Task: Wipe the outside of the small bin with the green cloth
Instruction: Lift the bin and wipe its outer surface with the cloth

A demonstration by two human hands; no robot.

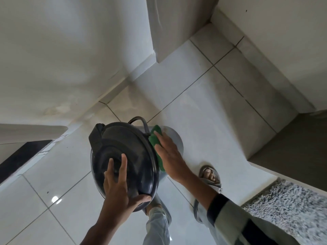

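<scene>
No readable writing anywhere. The small bin [123, 156] is held off the tiled floor [203, 106], its lid gripped by the left hand [118, 188]; the green cloth [156, 144] is pressed flat against its side under the open right hand [169, 154], a grey rug [286, 209] nearby.

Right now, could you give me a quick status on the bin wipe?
Left hand steadying black lid. Right hand pressing green cloth flat on small bin side. Nothing in the way.
</scene>
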